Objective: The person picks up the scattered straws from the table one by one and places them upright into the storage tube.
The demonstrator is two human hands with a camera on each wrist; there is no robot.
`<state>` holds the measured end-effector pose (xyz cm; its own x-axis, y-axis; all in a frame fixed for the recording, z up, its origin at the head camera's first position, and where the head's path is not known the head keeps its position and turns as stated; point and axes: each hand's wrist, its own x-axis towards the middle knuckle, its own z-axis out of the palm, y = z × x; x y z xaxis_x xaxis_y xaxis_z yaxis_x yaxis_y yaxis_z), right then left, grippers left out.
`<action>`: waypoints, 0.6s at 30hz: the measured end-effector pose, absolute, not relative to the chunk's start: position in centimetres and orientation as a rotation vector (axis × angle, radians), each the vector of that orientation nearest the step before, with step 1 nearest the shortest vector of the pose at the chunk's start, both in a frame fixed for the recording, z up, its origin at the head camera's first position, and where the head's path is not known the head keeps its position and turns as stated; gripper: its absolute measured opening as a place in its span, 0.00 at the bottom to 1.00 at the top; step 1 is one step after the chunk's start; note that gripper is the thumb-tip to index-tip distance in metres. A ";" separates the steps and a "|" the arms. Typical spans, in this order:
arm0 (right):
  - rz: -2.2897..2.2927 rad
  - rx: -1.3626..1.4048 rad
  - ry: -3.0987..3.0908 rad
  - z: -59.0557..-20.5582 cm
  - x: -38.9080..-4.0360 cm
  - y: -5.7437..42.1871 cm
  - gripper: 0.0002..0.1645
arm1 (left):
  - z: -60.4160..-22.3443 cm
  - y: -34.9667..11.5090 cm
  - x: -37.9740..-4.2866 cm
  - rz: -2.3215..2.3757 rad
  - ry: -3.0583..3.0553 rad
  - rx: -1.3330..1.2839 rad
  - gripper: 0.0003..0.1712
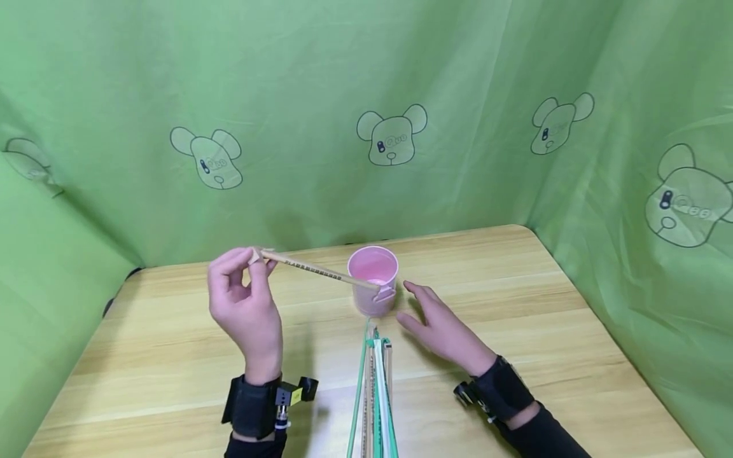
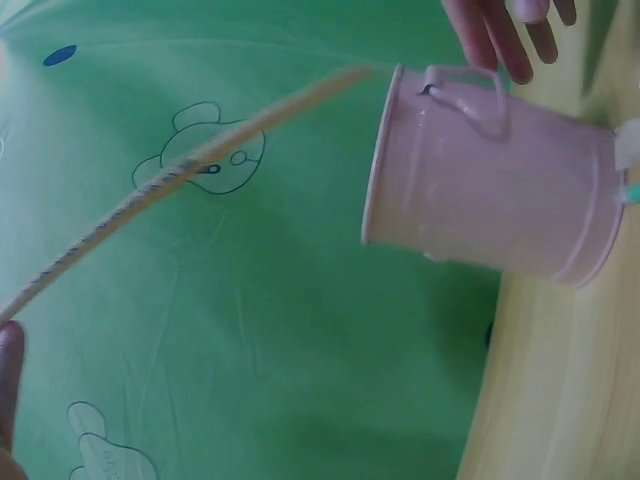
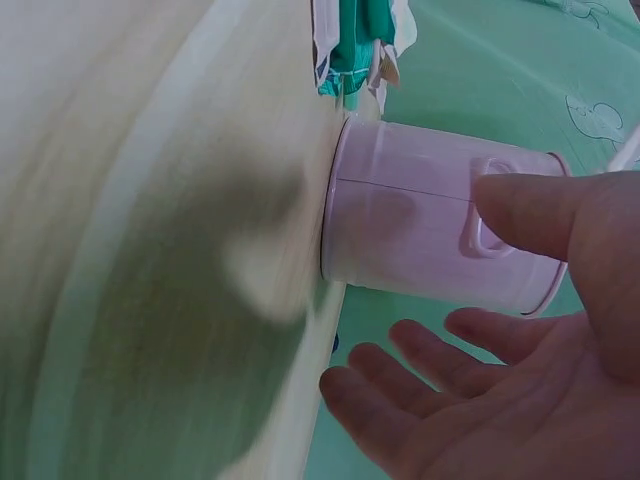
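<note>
My left hand is raised above the table, pinching one end of a long thin tan stick with dark lettering printed along it. The stick slants down to the right, and its far end overlaps the pink bucket in the head view. In the left wrist view the stick's tip stands near the rim of the bucket. The bucket is upright, with a small handle on its side. My right hand is just right of it, fingers spread and holding nothing; its thumb overlaps the handle in the right wrist view.
In front of the bucket lies a bundle of long thin sticks, some green, some white and some tan with print. Green cloth with mouse-head outlines hangs round the back and sides of the wooden table.
</note>
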<state>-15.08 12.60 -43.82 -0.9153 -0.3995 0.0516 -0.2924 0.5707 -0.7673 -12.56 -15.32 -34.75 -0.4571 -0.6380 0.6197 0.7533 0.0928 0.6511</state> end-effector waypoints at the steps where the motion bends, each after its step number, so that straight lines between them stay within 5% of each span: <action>1: -1.261 -0.577 2.676 -43.8 -15.0 12.6 0.44 | -34.8 -15.3 -12.7 -1.598 -1.244 -0.129 0.05; 18: -1.262 -0.600 2.701 -43.5 -14.7 13.2 0.37 | -37.4 -13.9 -14.7 -1.224 -1.453 -0.290 0.06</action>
